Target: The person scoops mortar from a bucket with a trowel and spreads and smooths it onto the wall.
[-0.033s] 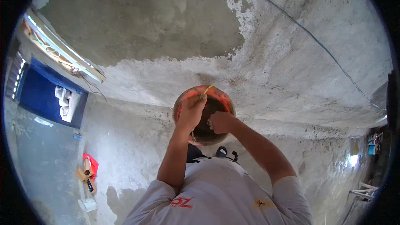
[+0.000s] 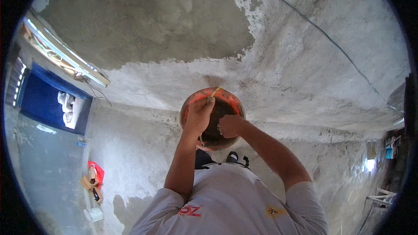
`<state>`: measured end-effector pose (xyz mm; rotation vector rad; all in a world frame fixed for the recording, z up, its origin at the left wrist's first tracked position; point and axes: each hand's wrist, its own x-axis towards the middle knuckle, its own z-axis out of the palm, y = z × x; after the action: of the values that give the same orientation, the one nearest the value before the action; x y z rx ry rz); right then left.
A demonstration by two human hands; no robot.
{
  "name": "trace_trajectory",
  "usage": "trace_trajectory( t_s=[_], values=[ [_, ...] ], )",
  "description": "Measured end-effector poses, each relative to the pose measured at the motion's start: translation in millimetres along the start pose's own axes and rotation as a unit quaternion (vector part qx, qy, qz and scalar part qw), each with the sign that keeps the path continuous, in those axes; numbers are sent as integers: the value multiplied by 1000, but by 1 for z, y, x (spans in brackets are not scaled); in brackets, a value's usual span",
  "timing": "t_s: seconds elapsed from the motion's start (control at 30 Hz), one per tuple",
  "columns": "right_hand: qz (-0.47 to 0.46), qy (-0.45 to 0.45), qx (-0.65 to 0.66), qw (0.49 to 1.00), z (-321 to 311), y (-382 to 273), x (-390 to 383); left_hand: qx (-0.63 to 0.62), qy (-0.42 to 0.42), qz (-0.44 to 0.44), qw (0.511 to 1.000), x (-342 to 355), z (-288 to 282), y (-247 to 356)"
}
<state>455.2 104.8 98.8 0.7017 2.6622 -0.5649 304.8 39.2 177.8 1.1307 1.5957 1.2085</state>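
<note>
A round, worn orange bucket (image 2: 233,99) with a dark inside is held in front of my body, above my sandalled foot (image 2: 232,156). My left hand (image 2: 199,115) is closed on its thin yellowish handle (image 2: 217,90), which runs across the opening. My right hand (image 2: 231,126) reaches into the bucket's right side with curled fingers; whatever those fingers hold, if anything, is too dark and small to make out. Ahead of me rises a rough plastered wall (image 2: 296,69) with a large darker grey patch (image 2: 143,21) in its upper left.
A cable (image 2: 331,39) droops across the wall. At left are a blue-framed opening (image 2: 39,95) with white sacks (image 2: 66,104) beyond, a red bag (image 2: 98,172), cardboard (image 2: 87,182) and a white container (image 2: 93,214). Assorted items (image 2: 391,148) and a pale frame (image 2: 383,198) stand at right.
The bucket and both hands have risen very slightly in the view. The grip of each hand looks the same.
</note>
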Motion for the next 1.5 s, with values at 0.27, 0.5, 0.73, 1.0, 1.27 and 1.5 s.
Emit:
trace_trajectory(
  t_s=[0.27,0.5,0.73,1.0,1.27,1.5],
  values=[
    [32,-76,-116,990,-95,-19,-4,-82,21,-29,996,-3,-6,14],
    [38,-52,-84,994,-85,-15,6,-108,-3,22,994,-1,4,32],
    [38,-154,161,974,-77,-14,7,19,-48,79,996,7,-15,9],
    [30,-139,451,881,-68,10,-3,7,-83,68,994,15,-71,15],
    [60,127,702,698,-20,-3,-81,-192,-98,-52,975,27,-154,25],
    [8,253,807,533,46,-58,-108,-210,-114,-44,970,28,-184,40]
  ],
)
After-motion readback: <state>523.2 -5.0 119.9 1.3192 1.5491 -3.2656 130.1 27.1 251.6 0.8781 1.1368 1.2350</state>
